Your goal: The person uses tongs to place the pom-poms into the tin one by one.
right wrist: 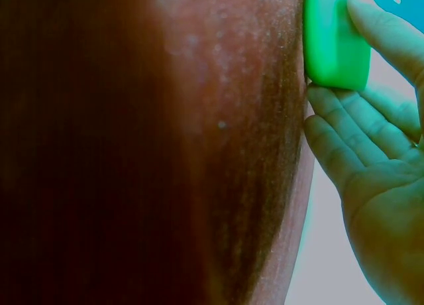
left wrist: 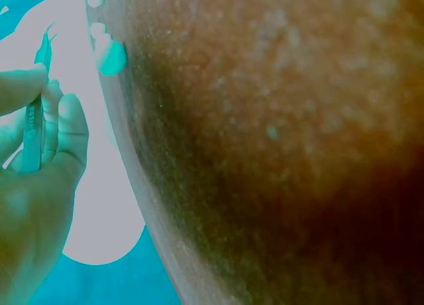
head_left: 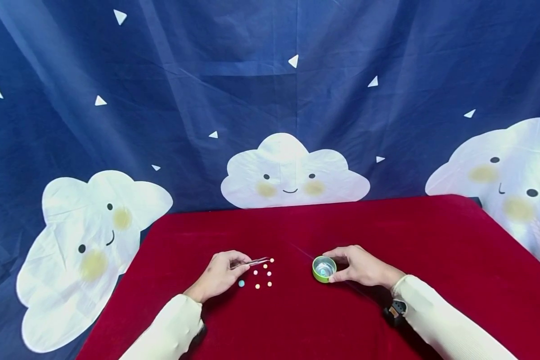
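Note:
My left hand (head_left: pixel 222 272) pinches a pair of metal tweezers (head_left: pixel 255 261) between thumb and fingers, tips pointing right. The tips are right at a small pale bead (head_left: pixel 272 260). Several more small beads, pale yellow and pinkish, lie on the cloth below the tips, with a larger blue bead (head_left: pixel 241 283) nearest the hand. My right hand (head_left: pixel 362 267) grips a small round green tin (head_left: pixel 319 276) by its sides, thumb at the near side and fingers at the far side. Its top is open, showing a silvery inside with a small light-blue spot at the bottom.
A red cloth (head_left: pixel 297 320) covers the table. Behind it hangs a dark blue curtain (head_left: pixel 252 95) printed with white clouds and small triangles. A dark band with a watch-like device (head_left: pixel 396 309) sits at the right wrist.

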Demonstrator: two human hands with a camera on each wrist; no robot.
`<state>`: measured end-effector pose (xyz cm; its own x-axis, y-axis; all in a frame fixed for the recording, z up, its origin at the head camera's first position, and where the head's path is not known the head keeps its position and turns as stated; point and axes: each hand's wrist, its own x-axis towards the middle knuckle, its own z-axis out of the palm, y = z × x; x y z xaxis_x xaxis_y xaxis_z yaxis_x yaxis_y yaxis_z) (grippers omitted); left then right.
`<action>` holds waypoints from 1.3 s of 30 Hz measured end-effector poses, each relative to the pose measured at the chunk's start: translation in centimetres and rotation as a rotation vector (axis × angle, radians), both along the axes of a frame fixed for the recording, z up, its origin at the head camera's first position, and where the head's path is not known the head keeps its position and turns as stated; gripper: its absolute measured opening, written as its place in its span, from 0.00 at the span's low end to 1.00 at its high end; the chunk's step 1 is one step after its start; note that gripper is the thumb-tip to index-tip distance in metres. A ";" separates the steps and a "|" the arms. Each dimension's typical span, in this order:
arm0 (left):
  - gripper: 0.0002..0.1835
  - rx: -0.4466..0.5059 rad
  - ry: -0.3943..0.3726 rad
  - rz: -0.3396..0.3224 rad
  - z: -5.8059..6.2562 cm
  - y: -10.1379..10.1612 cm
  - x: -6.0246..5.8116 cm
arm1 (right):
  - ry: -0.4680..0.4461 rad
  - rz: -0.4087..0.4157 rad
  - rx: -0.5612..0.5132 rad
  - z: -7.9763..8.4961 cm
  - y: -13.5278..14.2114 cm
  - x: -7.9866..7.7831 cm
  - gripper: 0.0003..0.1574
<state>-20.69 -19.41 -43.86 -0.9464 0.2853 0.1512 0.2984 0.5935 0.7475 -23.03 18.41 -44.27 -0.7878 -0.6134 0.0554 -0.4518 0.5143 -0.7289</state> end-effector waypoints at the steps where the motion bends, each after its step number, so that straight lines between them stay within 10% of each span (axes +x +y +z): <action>1: 0.06 0.000 -0.005 -0.002 0.0 0.1 -0.1 | 0.000 0.000 -0.001 0.0 0.0 0.0 0.35; 39: 0.06 -0.090 -0.003 0.008 -0.6 0.7 -1.2 | -0.013 0.002 -0.020 0.0 0.0 0.0 0.34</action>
<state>-21.91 -18.66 -44.50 -0.9490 0.2905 0.1224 0.2915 0.6607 0.6918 -23.02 18.39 -44.22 -0.7875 -0.6137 0.0572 -0.4431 0.4991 -0.7447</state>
